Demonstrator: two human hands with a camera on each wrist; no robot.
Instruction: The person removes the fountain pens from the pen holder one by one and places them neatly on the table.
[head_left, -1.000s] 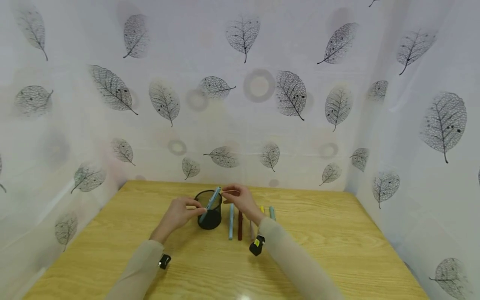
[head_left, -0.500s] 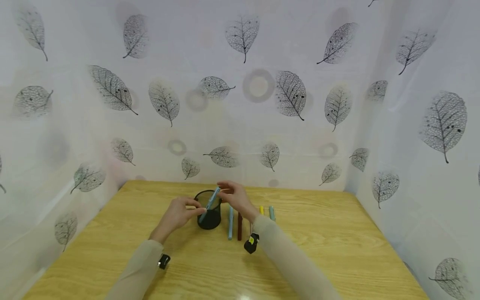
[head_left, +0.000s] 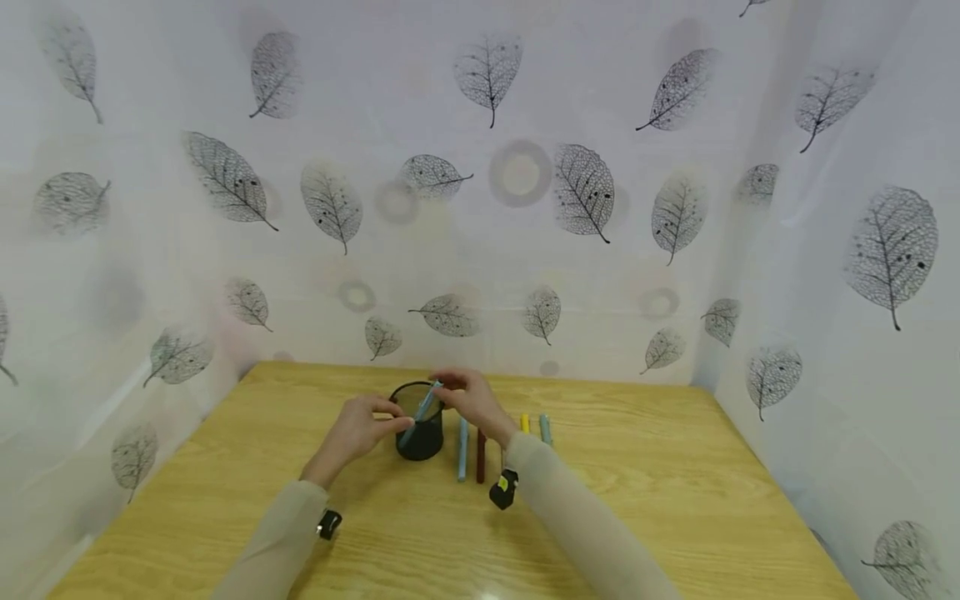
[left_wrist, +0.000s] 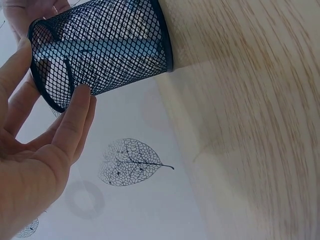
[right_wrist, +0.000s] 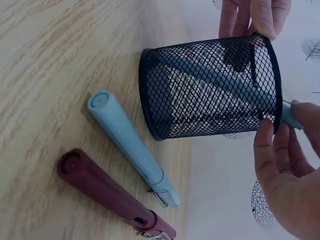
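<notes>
A black mesh pen cup (head_left: pixel 422 442) stands upright on the table. My left hand (head_left: pixel 362 429) grips its rim from the left, with thumb and fingers at the mesh wall in the left wrist view. Inside the cup a light blue pen (right_wrist: pixel 220 80) leans diagonally, its upper end poking just past the rim. At that end my right hand (head_left: pixel 474 400) pinches the pen, the thumb on its tip and other fingers right at the cup's rim. Through the mesh, the pen (left_wrist: pixel 100 48) also shows in the left wrist view.
Right of the cup lie another light blue pen (right_wrist: pixel 132 140) and a dark red pen (right_wrist: pixel 107 192). Beyond the right wrist are a yellow pen (head_left: pixel 525 423) and a grey-green pen (head_left: pixel 545 428). A leaf-print curtain (head_left: pixel 480 250) encloses the wooden table (head_left: pixel 637 483).
My right hand has moved left to the cup's rim and now pinches the pen's upper end. That pen sits slightly lower in the cup. My left hand keeps its place.
</notes>
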